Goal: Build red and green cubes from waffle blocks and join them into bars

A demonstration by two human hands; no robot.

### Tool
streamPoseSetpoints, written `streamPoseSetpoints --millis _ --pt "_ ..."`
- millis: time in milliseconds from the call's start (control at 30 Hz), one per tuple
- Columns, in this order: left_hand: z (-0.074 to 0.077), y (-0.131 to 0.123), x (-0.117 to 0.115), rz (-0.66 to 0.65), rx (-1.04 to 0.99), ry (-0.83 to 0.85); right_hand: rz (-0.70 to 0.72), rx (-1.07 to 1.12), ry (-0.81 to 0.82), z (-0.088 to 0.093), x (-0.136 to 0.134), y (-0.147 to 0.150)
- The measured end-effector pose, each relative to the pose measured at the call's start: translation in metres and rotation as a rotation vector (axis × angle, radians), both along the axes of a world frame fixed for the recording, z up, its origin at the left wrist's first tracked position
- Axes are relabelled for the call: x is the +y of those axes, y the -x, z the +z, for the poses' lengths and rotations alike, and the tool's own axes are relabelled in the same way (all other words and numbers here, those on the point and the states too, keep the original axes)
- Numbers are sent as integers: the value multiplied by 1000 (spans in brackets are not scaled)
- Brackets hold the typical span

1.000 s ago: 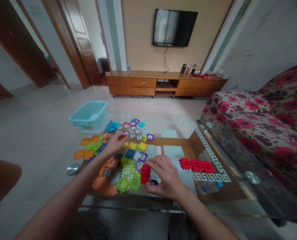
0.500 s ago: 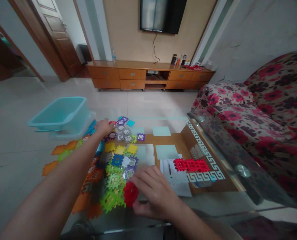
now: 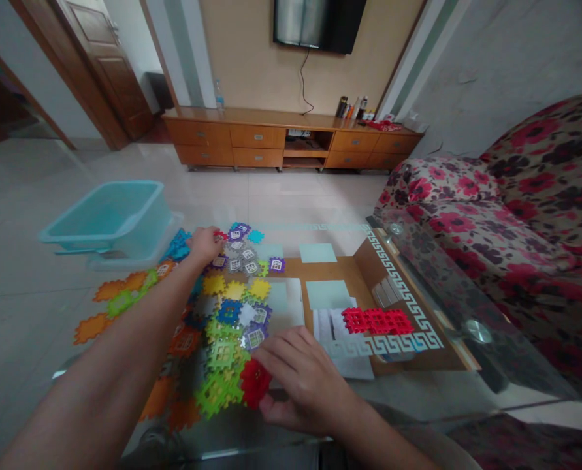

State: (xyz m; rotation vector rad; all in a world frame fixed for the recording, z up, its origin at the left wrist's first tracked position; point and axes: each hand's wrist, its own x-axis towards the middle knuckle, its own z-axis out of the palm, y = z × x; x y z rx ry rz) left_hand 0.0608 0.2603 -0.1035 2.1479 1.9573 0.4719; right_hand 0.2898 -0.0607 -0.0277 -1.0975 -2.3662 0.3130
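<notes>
Left hand (image 3: 204, 245) curls farther onto the plastic tiles (image 3: 229, 312); right hand (image 3: 303, 382) grips red block (image 3: 255, 384).

From here I see a red interlocking block (image 3: 255, 383) among lime, orange and purple plastic tiles (image 3: 222, 352), beside a crimson-flowered sofa (image 3: 467, 215).

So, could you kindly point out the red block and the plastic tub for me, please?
Red block (image 3: 255, 384): head view, on its front face.
Plastic tub (image 3: 105, 219): head view, on its inner wall.

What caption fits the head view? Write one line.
Right hand holds a red plastic block; left hand touches colourful interlocking tiles.
</notes>
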Motion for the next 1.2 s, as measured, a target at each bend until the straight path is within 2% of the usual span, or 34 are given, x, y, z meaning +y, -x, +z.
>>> streamPoseSetpoints --millis 333,500,633,733,833,1033,1133,1200 --pt "14 9 -6 -70 10 -88 -20 4 -12 -6 2 -2" --pt "21 12 -19 -126 -34 -167 -15 -11 -20 -6 3 -1" --pt "35 12 -36 -80 -83 -286 3 -16 -38 -6 3 2" --pt "46 8 -59 -20 -205 -393 20 -22 -56 -7 3 3" --pt "50 0 -92 8 -337 -415 25 -30 -69 -8 3 4" --pt "37 -11 -163 102 -617 -292 41 -17 -103 -7 0 8" --pt "29 -8 -189 135 -722 -207 44 -8 -92 -4 0 9" --pt "26 -2 -201 158 -715 -204 41 -8 -84 -2 0 9"
